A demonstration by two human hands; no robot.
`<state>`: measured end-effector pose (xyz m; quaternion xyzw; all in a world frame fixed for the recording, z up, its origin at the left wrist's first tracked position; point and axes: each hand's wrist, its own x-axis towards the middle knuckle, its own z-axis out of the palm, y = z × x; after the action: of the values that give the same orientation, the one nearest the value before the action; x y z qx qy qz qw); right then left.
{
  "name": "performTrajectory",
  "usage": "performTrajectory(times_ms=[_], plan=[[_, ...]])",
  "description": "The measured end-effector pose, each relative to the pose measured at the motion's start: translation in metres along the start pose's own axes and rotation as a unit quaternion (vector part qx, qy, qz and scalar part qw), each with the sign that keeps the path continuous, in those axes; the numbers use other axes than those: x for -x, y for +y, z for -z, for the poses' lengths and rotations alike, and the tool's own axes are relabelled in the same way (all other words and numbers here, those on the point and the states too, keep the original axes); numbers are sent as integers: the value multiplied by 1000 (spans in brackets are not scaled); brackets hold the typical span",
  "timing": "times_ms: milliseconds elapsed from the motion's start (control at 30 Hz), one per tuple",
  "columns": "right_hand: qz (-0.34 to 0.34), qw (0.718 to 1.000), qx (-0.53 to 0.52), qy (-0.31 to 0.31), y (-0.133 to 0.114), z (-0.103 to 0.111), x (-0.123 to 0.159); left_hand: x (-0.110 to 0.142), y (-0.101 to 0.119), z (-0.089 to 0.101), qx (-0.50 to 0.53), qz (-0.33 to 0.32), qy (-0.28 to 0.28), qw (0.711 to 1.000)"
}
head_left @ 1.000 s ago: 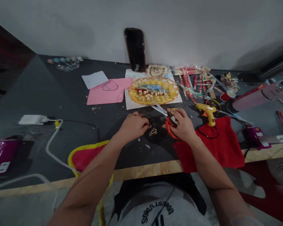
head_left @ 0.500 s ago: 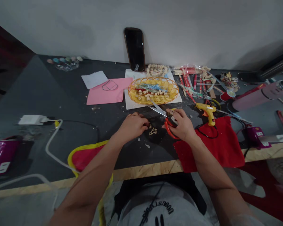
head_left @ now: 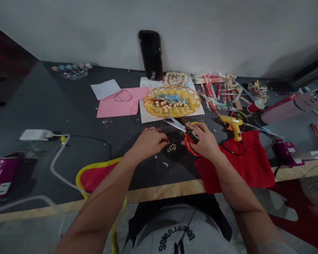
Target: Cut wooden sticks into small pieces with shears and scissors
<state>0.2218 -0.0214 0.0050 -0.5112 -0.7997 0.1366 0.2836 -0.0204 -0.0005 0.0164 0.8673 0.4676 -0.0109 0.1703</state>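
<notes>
My right hand (head_left: 205, 141) is wrapped round a pair of scissors (head_left: 189, 145) with red handles, their blades apart and pointing up and left towards the basket. A small light-coloured piece shows by its thumb and forefinger. To the left, my left hand (head_left: 150, 141) rests low over the dark table with its fingers curled and thumb and forefinger together; what they hold, if anything, is too small to make out. Between the two hands lies a little heap of small pale cut pieces (head_left: 171, 147). The yellow woven basket (head_left: 192, 110), holding small pale cubes and bluish strands, stands just beyond the scissors.
A yellow glue gun (head_left: 234, 123) and red cloth (head_left: 249, 162) lie at right, near a pink bottle (head_left: 294, 109). Pink paper (head_left: 111, 109) is at left. A phone (head_left: 151, 53) leans on the wall. A white cable (head_left: 55, 158) crosses the left side.
The scissors have shifted very slightly up and left in my right hand. My left hand and the small cut pieces look nearly the same.
</notes>
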Motion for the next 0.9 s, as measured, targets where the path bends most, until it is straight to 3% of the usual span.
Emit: performTrajectory(times_ms=[467, 900], plan=[[-16, 999, 17, -33, -2, 1, 0, 0, 6, 2, -7, 7, 15, 1000], [-13, 1000, -5, -15, 0, 1, -1, -1, 4, 0, 8, -1, 6, 1000]])
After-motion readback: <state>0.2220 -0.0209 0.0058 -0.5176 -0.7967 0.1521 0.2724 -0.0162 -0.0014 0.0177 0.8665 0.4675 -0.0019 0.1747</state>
